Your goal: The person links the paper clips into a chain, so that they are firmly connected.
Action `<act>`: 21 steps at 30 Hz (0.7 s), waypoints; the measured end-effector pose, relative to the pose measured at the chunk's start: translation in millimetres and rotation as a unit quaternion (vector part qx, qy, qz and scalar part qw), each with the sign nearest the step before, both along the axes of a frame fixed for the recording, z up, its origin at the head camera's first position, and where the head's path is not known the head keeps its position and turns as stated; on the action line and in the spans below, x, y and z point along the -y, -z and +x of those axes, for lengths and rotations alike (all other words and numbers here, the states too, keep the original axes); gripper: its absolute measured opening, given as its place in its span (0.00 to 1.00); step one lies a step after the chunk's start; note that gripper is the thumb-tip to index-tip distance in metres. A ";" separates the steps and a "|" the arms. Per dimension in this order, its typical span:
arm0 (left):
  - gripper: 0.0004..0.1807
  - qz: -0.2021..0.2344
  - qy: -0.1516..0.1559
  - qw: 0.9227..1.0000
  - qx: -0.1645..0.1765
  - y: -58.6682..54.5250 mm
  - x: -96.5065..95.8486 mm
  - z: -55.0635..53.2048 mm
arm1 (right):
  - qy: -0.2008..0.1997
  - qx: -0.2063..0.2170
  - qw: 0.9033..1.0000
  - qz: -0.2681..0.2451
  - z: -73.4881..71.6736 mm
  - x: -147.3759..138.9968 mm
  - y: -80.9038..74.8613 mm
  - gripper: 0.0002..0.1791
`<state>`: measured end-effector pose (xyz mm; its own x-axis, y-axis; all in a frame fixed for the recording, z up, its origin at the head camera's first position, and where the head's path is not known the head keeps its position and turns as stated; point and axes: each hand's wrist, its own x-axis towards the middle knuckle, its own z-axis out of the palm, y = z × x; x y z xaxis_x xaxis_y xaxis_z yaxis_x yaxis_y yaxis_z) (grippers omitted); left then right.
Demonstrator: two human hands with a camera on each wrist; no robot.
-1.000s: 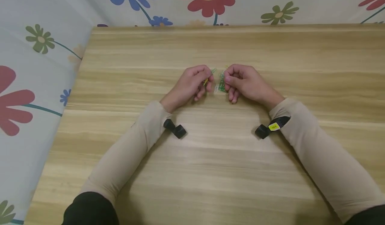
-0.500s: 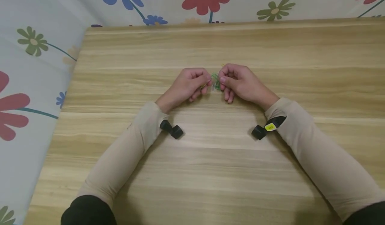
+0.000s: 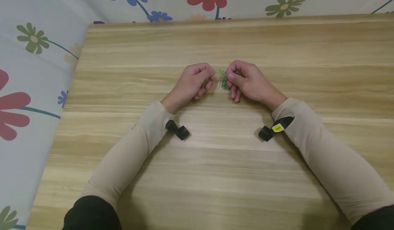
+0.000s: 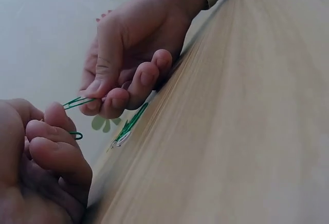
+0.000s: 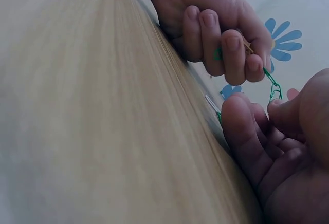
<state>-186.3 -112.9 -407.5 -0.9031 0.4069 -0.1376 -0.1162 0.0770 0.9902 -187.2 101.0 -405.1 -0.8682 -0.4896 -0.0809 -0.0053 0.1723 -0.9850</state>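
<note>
Linked green paper clips (image 5: 275,86) span the gap between the fingertips of both hands. My left hand (image 3: 192,81) pinches one end, and in the right wrist view a yellow-orange paper clip (image 5: 247,44) and a green loop (image 5: 218,54) show among its fingers. With thumb and forefinger my right hand (image 3: 250,81) pinches a green paper clip (image 4: 79,102) at the other end. Beneath the hands, a small pile of green paper clips (image 3: 224,83) lies on the table, partly hidden by the right fingers. A white paper clip (image 3: 219,85) lies beside that pile.
The wood-grain table (image 3: 221,175) stretches around both arms. A bit of yellow (image 3: 229,63) shows just behind the right fingers. Flower-print cloth (image 3: 246,1) hangs along the table's back and left edges.
The left hand, with its green clip, came closer to the right hand. The fingertips have since parted slightly, and green clips now stretch in a line between them.
</note>
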 end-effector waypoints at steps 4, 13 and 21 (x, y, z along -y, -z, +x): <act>0.16 0.032 -0.021 0.999 -0.004 2.5 0.0 -1.0 | 0.014 0.001 1.000 -0.011 -1.0 -0.7 1.2 0.06; 0.18 -0.020 0.058 0.998 0.004 -3.7 8.5 -2.5 | 0.046 0.014 0.993 -0.112 -1.0 -0.7 5.0 0.07; 0.20 -0.015 0.127 0.991 0.030 -8.1 10.5 -4.7 | 0.025 0.019 0.992 -0.126 0.3 -2.4 5.4 0.06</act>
